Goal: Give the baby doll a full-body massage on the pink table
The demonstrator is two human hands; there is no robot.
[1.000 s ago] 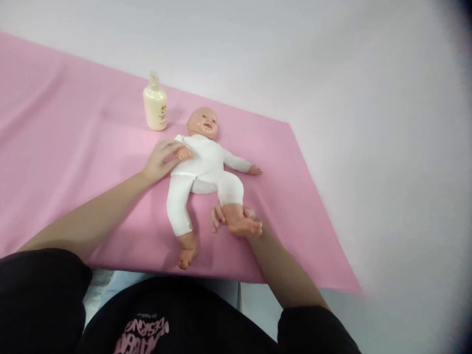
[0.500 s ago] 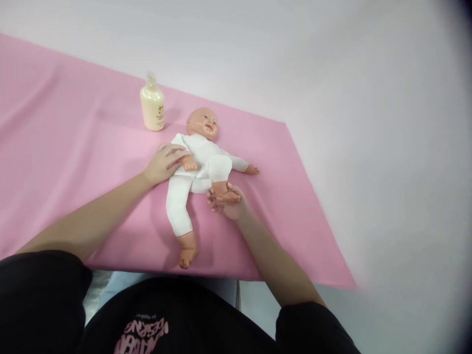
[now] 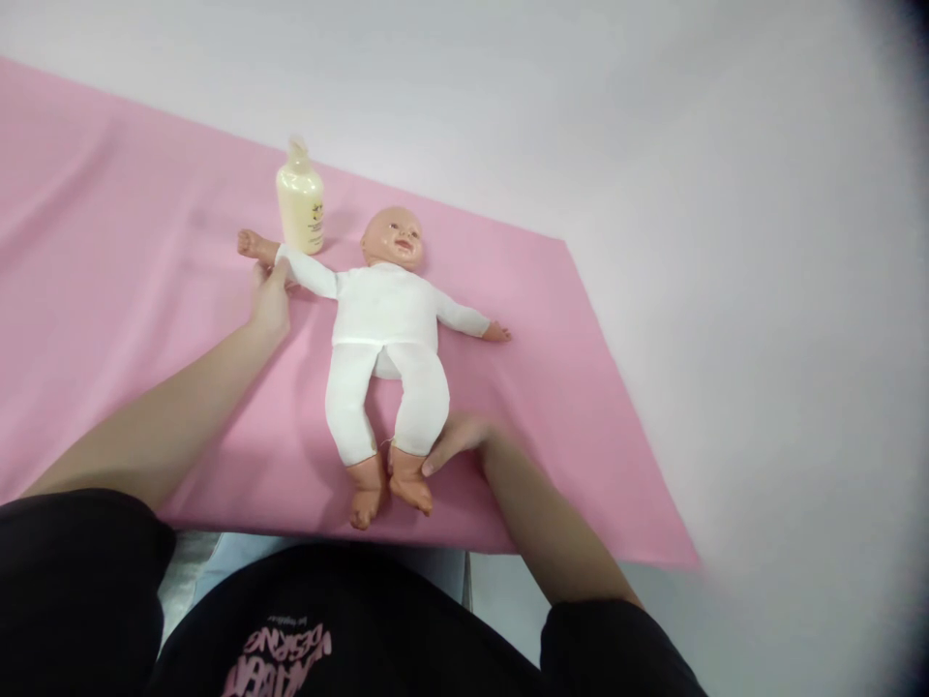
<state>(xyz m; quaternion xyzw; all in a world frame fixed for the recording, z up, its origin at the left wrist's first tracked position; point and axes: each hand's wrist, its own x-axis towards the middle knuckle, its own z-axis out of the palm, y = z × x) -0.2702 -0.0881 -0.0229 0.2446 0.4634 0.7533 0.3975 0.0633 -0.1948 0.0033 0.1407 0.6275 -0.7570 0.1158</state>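
A baby doll (image 3: 386, 308) in white clothing lies on its back, head away from me and feet towards me. My left hand (image 3: 272, 295) is closed around the doll's arm near the wrist, holding it stretched out to the left. Fingers partly hidden behind the doll's leg, my right hand (image 3: 461, 436) grips the lower leg by the ankle, with the thumb on top. Both of the doll's legs point towards the near edge, feet close together. The doll's other arm reaches out to the right, untouched.
A pale yellow pump bottle (image 3: 301, 205) stands upright just beyond the doll's raised-out arm. The pink cloth (image 3: 558, 465) covers the table, whose near edge is in front of my body and whose right edge slants away. A white surface (image 3: 726, 290) lies beyond.
My left hand has moved the doll's arm from across its body out to the left. My right hand has brought the bent leg down straight towards me.
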